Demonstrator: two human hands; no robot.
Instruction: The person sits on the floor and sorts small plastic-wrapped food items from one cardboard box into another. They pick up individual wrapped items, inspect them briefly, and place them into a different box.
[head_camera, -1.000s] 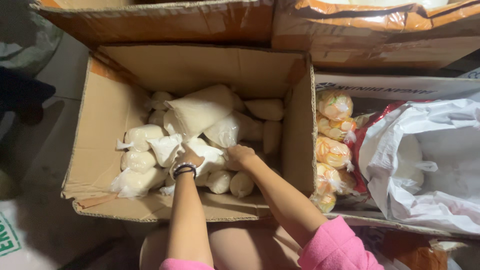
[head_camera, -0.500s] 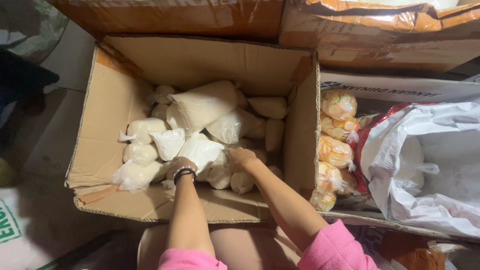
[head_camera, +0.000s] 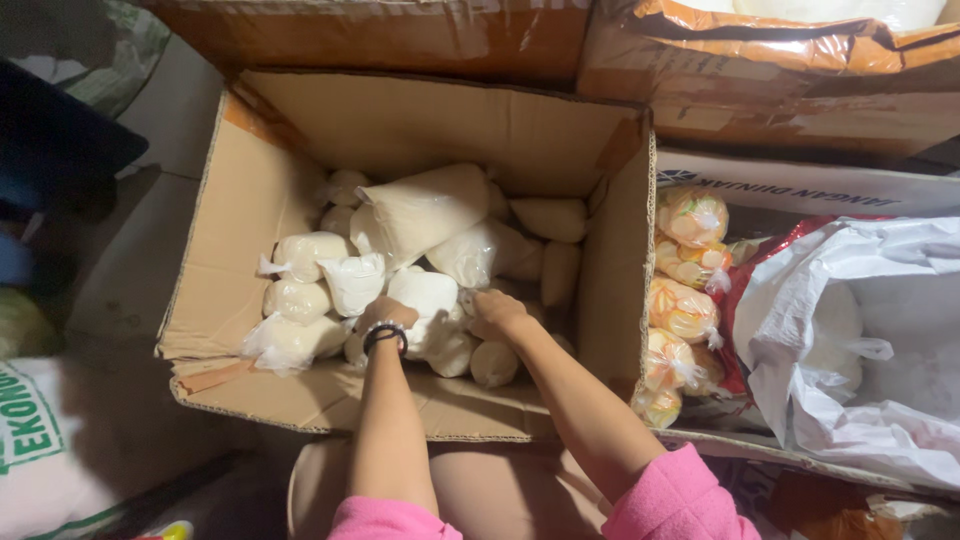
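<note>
Bagged white powder packets (head_camera: 425, 210) already fill most of the cardboard box (head_camera: 250, 210); left hand (head_camera: 385, 312) and right hand (head_camera: 495, 312) both grip packets near the front, apart.

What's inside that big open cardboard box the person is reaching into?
The cardboard box holds a heap of knotted clear bags of white powder. Both hands, left and right, rest among them. Lower layers and the box bottom are covered by the heap.
</note>
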